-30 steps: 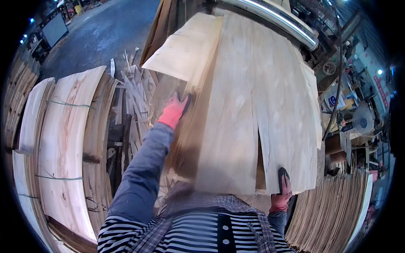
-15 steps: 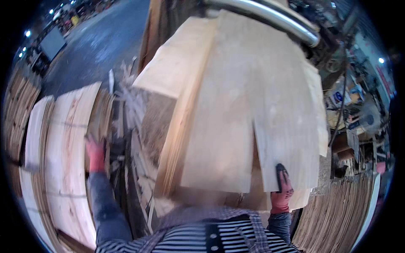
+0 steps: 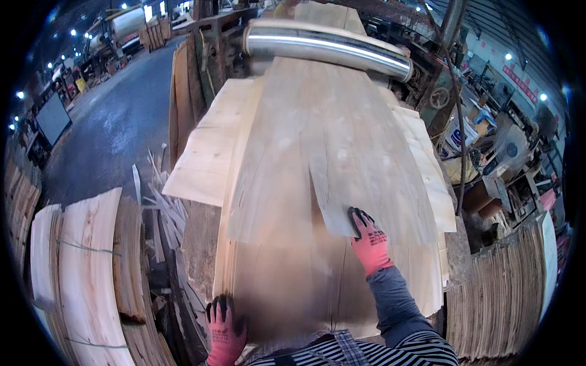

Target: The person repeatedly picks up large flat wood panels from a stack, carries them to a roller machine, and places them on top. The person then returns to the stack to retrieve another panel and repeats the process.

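A thin wood veneer sheet, split from its near edge, lies over a stack of veneer and reaches up to a shiny metal roller. My right hand, in a red glove with black fingertips, rests palm down on the sheet's near edge beside the split, fingers spread. At the near left corner of the stack is my left hand, gloved the same way. Its fingers are apart and touch the stack's edge, with nothing held.
Bundled veneer stands at the left, and another upright veneer bundle at the right. Wood scraps litter the floor left of the stack. Machinery with a handwheel and bags occupy the far right.
My left hand has moved from the left bundle to the stack's near left corner. The split sheet lies farther forward, near the roller, with my right hand still on it. The view has tilted up.
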A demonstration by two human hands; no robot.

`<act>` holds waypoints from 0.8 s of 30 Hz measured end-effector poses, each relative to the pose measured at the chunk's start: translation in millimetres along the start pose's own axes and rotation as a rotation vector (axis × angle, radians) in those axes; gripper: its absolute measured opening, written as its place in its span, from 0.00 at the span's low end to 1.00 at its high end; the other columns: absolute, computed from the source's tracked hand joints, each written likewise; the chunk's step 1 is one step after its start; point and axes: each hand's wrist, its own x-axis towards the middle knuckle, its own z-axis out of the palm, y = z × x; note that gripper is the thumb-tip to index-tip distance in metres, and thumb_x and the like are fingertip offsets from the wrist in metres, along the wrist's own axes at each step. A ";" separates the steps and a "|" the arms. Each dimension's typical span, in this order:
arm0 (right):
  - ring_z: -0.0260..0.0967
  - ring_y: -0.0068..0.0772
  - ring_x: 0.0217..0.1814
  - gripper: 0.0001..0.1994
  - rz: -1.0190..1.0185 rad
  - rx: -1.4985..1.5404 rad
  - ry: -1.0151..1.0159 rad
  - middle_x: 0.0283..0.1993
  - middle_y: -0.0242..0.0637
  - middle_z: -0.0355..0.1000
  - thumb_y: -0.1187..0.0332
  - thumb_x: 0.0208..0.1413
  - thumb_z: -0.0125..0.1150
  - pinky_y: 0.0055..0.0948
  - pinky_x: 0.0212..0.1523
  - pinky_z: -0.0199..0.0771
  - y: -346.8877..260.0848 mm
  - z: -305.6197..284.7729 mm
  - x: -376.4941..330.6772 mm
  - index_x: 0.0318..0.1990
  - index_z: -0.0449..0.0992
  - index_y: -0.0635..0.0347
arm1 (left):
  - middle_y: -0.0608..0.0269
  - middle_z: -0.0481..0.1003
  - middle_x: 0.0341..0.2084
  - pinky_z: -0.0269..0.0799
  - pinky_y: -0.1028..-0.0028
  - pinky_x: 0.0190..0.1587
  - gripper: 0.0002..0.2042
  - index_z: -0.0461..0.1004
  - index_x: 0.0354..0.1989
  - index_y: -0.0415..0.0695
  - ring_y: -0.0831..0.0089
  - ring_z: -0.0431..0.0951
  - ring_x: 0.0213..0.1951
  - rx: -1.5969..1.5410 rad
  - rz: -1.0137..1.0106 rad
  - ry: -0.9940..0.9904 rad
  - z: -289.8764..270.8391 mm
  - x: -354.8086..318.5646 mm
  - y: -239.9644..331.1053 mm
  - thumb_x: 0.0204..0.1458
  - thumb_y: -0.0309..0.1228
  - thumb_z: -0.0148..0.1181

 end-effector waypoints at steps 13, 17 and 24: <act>0.40 0.45 0.66 0.31 -0.178 -0.168 0.174 0.63 0.45 0.46 0.54 0.48 0.52 0.47 0.64 0.35 -20.1 54.8 114.7 0.59 0.54 0.57 | 0.46 0.66 0.46 0.61 0.61 0.50 0.29 0.59 0.54 0.39 0.54 0.66 0.48 -0.488 -0.089 -0.072 -22.7 -5.6 18.1 0.42 0.30 0.60; 0.41 0.51 0.65 0.34 -0.277 -0.103 -0.035 0.63 0.49 0.46 0.53 0.44 0.56 0.51 0.63 0.35 -18.4 61.9 -23.2 0.58 0.56 0.57 | 0.58 0.72 0.34 0.68 0.75 0.38 0.26 0.59 0.55 0.40 0.75 0.72 0.35 -0.917 -0.370 -0.193 -18.2 -12.0 10.0 0.47 0.30 0.57; 0.40 0.56 0.65 0.43 -0.142 -0.157 -0.357 0.62 0.51 0.47 0.48 0.33 0.63 0.60 0.60 0.34 17.4 38.7 -231.9 0.59 0.54 0.56 | 0.72 0.69 0.31 0.63 0.82 0.34 0.18 0.63 0.51 0.38 0.84 0.66 0.32 -1.327 -0.376 -0.499 -46.5 17.2 32.4 0.50 0.26 0.54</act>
